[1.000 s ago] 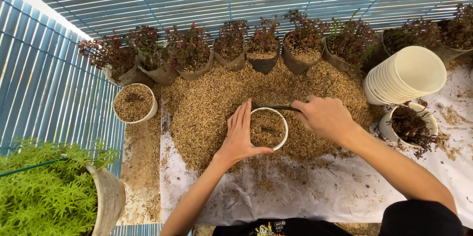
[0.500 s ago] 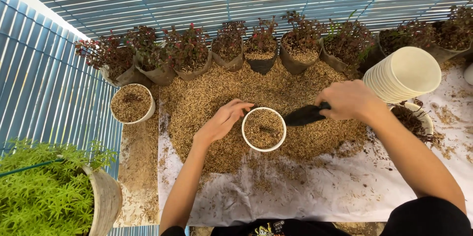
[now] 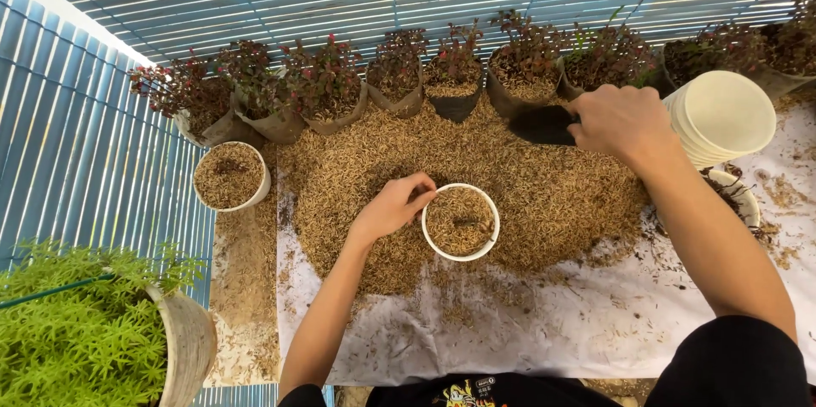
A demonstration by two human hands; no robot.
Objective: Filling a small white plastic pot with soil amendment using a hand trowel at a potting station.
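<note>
The left hand [image 3: 393, 207] is pinching the rim of a white pot [image 3: 460, 222] sitting in the husk heap [image 3: 544, 195]; the right hand [image 3: 623, 121] is gripping a black scoop [image 3: 542, 125] before potted seedlings [image 3: 527, 67], beside stacked white pots [image 3: 722, 116].

A single head-worn camera looks almost straight down, from close above, onto the white sheet [image 3: 544, 330] covered with a husk pile [image 3: 544, 186]. It faces forward toward the row of potted plants [image 3: 425, 67] along the sheet's far edge; the person's forearms enter from the near edge.
</note>
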